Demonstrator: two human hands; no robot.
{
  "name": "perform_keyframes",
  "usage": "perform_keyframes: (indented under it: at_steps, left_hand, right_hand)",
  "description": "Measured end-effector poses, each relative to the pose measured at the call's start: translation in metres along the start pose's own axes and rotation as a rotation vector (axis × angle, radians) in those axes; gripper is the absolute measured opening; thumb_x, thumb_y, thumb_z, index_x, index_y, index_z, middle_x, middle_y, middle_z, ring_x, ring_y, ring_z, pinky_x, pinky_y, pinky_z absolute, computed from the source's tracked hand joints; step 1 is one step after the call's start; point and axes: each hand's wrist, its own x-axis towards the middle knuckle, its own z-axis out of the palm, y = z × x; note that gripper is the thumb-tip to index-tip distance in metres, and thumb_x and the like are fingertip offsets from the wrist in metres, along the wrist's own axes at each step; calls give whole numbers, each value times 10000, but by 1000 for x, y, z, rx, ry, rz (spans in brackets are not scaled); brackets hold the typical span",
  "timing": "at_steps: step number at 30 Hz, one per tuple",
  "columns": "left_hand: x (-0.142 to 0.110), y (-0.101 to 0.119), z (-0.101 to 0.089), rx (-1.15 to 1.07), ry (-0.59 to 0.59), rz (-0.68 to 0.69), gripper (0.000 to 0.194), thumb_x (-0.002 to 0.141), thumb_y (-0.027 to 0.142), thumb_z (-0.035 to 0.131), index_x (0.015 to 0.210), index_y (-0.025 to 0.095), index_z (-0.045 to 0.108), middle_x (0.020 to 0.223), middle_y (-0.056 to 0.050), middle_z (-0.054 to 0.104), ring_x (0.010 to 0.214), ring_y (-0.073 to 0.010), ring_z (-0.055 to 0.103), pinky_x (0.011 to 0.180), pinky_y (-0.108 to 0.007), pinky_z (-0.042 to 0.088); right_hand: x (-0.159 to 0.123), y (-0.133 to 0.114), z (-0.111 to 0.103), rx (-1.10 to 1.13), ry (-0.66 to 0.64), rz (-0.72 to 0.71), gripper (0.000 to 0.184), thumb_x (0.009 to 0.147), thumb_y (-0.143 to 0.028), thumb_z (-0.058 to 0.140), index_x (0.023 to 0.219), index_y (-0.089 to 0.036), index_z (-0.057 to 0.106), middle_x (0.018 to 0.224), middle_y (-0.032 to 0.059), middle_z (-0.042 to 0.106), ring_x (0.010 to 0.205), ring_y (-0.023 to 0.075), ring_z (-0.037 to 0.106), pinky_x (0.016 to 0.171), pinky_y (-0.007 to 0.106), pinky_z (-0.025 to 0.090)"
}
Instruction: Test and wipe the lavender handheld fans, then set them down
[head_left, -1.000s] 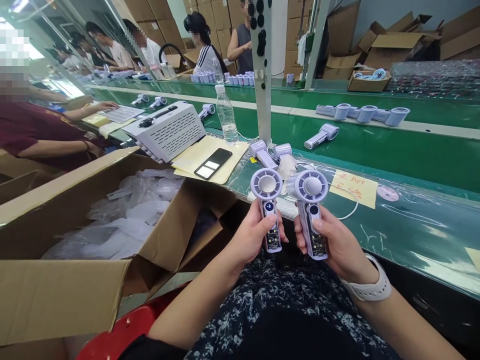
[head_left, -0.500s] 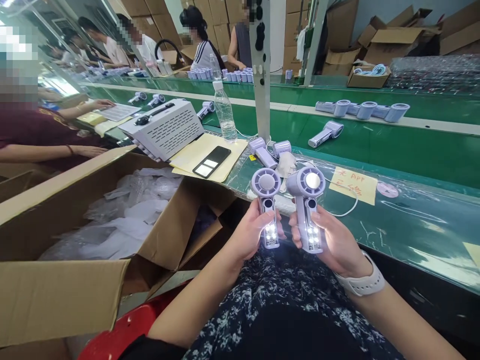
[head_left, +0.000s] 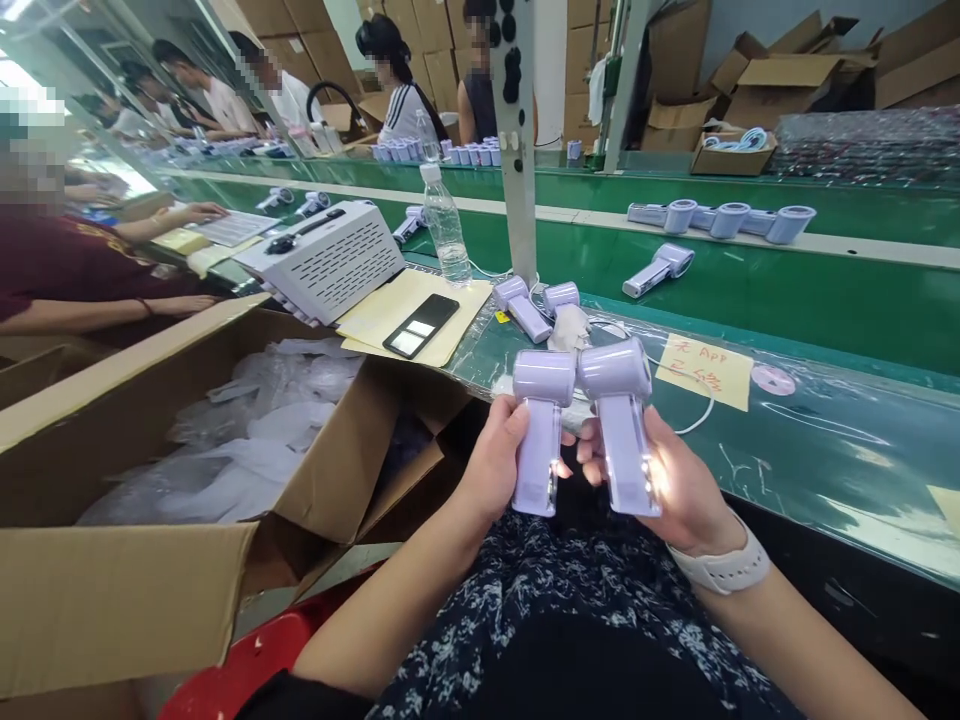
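Observation:
Two lilac handheld fans stand side by side in front of me, heads up, with their smooth flanks toward me. My left hand (head_left: 496,455) is wrapped round the handle of the left handheld fan (head_left: 538,440). Closed on the right handheld fan (head_left: 621,430) is my right hand (head_left: 679,480), and light glows against its palm. The two fan heads nearly touch or touch; I cannot tell which. Just beyond them, two more lilac fans (head_left: 529,310) lie on the bench beside a crumpled white piece (head_left: 571,328).
An open carton (head_left: 315,500) of clear plastic bags is at my left. On the bench are a phone (head_left: 421,326), a bottle (head_left: 448,230), a grey metal box (head_left: 330,265) and a yellow note (head_left: 705,370). Fans lie on the green belt (head_left: 577,260); a co-worker (head_left: 90,270) sits at left.
Both fans have been turned in my hands, so their lit fronts and round grilles no longer face me and their smooth sides do. The fan heads are closer together.

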Motion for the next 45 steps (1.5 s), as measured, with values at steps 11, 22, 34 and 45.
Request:
perform_keyframes:
  at_steps: [11,22,34,45]
  left_hand:
    - [-34,33,12,-55,-213,81,391,918,468,674,1134,240,442,1063,-88,774,822,-256,777,750,-400,625]
    - [-9,20,13,-180,-150,-154,628,669,681,827,934,123,715,801,-42,661,665,-143,630,622,-266,550]
    - [-18,31,9,-161,-281,-50,353,895,204,730,1228,167,617,1206,-123,752,1031,-278,760,874,-373,607]
    - [-10,19,13,-135,-275,39,630,697,493,884,1149,195,561,1142,-129,789,985,-263,785,877,-367,648]
  right_hand:
    - [-21,-18,17,-36,-22,-94,320,852,-538,769,1025,-271,805,1038,81,813,941,309,771,789,451,664]
    - [-10,-20,27,139,36,-17,353,923,-395,523,827,-162,770,773,76,712,701,177,649,712,297,591]
    - [-14,-22,18,158,77,-97,308,867,-441,607,888,-179,768,772,83,718,669,202,660,564,295,563]
    - [-12,-15,16,59,272,-216,335,923,-384,657,1241,-279,682,939,40,789,806,202,752,738,334,635]
